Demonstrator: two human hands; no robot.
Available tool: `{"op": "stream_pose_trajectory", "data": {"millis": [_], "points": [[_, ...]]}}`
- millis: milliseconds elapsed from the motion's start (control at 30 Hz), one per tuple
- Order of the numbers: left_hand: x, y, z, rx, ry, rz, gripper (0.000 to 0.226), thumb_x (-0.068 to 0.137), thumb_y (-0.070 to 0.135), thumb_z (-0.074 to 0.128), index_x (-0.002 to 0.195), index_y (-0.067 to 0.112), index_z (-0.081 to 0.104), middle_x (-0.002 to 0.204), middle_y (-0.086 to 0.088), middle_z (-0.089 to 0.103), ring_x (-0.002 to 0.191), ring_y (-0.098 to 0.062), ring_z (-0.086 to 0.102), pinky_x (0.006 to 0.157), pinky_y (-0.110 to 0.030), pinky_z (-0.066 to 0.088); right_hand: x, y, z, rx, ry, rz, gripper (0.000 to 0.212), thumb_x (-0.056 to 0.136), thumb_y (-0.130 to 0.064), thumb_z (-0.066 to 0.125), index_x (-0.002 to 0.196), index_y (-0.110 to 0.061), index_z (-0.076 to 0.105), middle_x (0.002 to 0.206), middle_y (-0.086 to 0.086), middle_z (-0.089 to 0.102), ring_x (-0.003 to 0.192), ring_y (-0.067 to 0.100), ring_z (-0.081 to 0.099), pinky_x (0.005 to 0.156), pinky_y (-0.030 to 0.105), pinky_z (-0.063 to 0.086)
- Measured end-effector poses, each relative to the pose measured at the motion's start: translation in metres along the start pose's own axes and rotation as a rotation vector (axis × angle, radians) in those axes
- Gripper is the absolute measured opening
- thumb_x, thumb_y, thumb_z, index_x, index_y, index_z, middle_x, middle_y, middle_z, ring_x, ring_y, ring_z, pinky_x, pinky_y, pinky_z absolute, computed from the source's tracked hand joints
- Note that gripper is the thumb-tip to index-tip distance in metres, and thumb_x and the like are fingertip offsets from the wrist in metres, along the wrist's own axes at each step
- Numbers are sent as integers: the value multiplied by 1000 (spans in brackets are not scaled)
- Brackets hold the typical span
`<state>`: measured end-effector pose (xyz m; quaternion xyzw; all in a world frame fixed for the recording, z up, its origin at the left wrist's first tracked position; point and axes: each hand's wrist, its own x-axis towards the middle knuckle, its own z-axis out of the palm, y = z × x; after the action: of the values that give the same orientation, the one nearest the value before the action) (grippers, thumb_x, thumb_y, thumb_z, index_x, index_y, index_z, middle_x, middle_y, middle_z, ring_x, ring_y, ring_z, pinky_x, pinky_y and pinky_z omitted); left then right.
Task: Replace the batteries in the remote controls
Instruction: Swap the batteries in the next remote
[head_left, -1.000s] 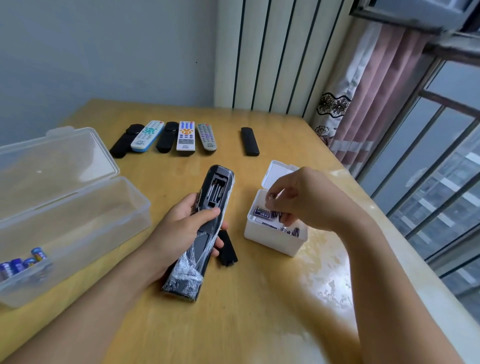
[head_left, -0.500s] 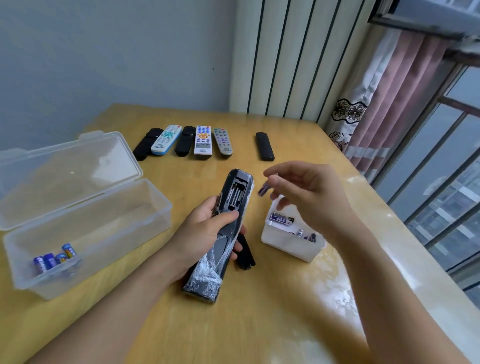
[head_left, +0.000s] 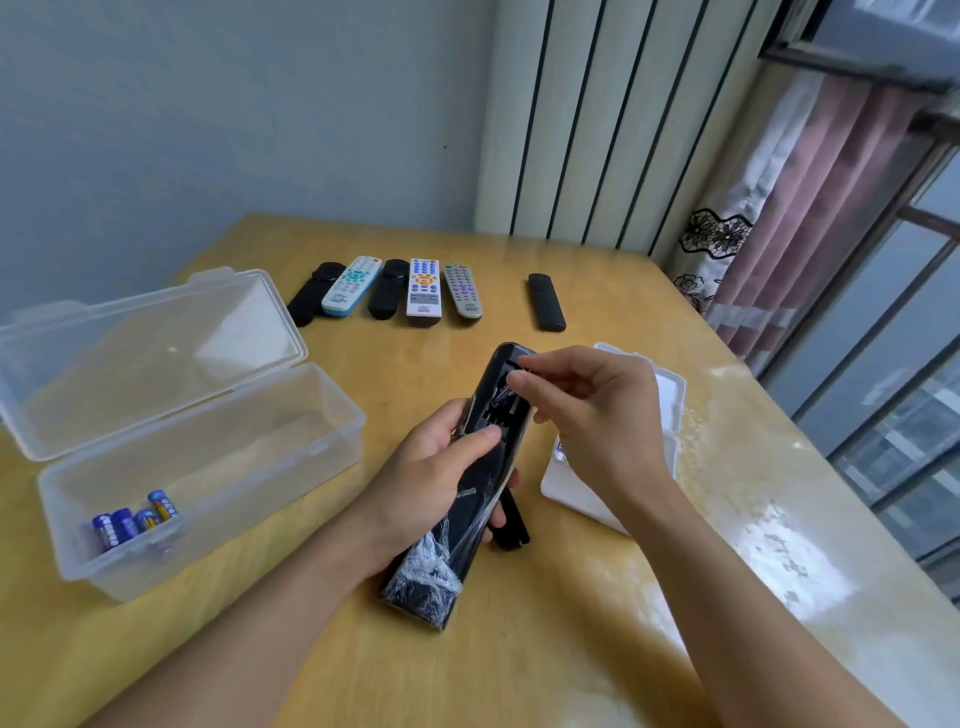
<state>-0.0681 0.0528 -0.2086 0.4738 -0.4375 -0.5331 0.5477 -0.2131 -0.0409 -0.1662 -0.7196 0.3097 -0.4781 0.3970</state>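
My left hand (head_left: 431, 478) grips a black remote (head_left: 467, 499) wrapped in clear film, back side up, its battery compartment uncovered. My right hand (head_left: 587, 410) is over that compartment, its fingertips pinching a small battery (head_left: 503, 399) down into the slot; the battery is mostly hidden by the fingers. The remote's black cover (head_left: 511, 522) lies on the table under the remote. A small white box (head_left: 576, 493) of batteries stands behind my right hand, largely hidden.
A clear plastic bin (head_left: 208, 467) with its lid open sits at the left, holding several blue batteries (head_left: 132, 522). Several remotes (head_left: 423, 286) lie in a row at the table's far side, a lone black one (head_left: 546, 302) apart. The window and curtain are to the right.
My right hand lifted a battery out of the white box and carried it left to the remote's open compartment. The left hand kept holding the remote.
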Motion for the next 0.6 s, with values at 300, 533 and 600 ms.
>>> {"op": "stream_pose_trajectory", "data": {"millis": [300,533,600], "points": [[-4,0,4,-103,5,29,20,107,17,41,116,15,59,89,-18,70,65,-35,64,55,-39,57,-22,4,10,-236,-103,-244,12,81,-8,82,90,-15,82,83,-9,72,59,13,66,57,10,48],[-7,4,9,-21,37,79,24,108,17,35,116,16,57,86,-18,68,63,-34,61,56,-42,57,-20,1,9,-344,-37,-195,18,78,-23,86,95,-19,81,81,-10,73,71,5,66,65,9,47],[-7,4,11,14,57,86,21,108,17,36,118,13,55,86,-16,67,62,-33,60,55,-43,57,-18,1,10,-339,-21,-169,17,77,-22,86,94,-19,81,83,-10,74,75,6,66,66,10,47]]}}
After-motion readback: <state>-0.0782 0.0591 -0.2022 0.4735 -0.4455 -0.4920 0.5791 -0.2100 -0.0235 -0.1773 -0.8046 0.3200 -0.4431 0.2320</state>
